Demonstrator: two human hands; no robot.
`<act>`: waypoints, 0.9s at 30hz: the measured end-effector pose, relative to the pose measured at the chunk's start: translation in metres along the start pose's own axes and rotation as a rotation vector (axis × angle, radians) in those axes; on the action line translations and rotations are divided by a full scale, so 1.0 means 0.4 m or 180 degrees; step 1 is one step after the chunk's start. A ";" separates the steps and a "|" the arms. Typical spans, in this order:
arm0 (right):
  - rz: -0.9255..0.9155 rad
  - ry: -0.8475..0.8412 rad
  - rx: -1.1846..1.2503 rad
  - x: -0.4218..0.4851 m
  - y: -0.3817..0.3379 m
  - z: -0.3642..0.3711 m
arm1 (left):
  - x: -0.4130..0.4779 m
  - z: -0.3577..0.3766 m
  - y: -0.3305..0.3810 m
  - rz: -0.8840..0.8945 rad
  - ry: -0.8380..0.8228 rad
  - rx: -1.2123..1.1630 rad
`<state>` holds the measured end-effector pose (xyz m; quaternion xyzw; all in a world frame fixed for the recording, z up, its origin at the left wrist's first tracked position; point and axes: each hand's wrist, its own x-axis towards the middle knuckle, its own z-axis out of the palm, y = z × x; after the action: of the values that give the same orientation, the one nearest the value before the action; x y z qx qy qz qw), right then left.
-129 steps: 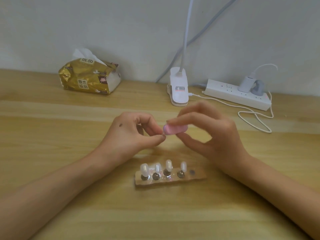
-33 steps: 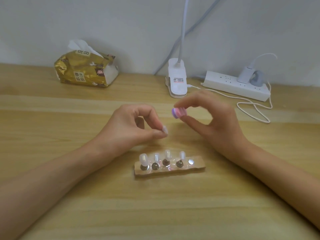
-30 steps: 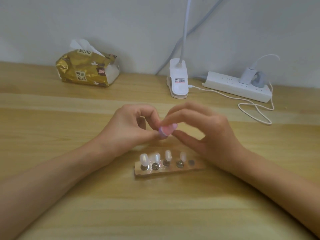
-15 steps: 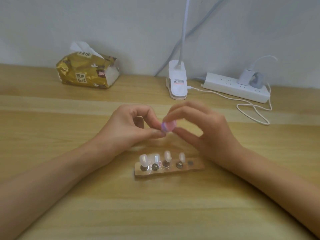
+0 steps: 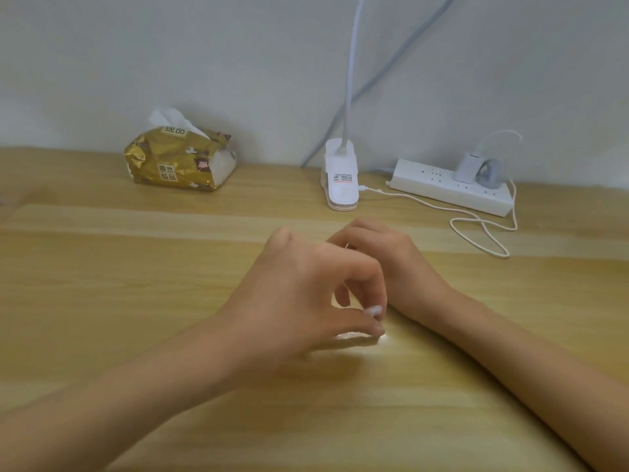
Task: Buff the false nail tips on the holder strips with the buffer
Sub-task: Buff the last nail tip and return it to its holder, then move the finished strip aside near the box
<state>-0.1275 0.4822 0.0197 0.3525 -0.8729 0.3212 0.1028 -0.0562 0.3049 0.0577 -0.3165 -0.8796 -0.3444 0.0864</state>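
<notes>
Nail tip sits pinched in your left hand, low over the holder strip on the bench, likely for seating. Your right hand curls behind; its grip I cannot tell.

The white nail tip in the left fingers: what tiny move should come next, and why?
Probably press the nail tip down onto the holder strip and let go. The left hand pinches the tip just over the strip's one showing end, and the right hand lies behind it, with no buffer in sight.
</notes>
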 end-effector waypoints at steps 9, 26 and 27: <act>0.0095 -0.0076 0.0039 0.001 0.003 0.002 | -0.008 0.042 -0.008 -0.0339 -0.0139 0.0787; -0.0005 -0.0064 -0.0143 0.005 0.000 0.001 | -0.147 -0.049 -0.108 -0.0533 -0.0074 0.0127; -0.0012 -0.0080 -0.0166 0.005 -0.001 0.001 | -0.149 -0.047 -0.106 -0.0469 0.0003 0.0110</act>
<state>-0.1286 0.4807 0.0203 0.3552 -0.8816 0.2937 0.1017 -0.0367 0.2389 0.0261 -0.2492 -0.9063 -0.3348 0.0666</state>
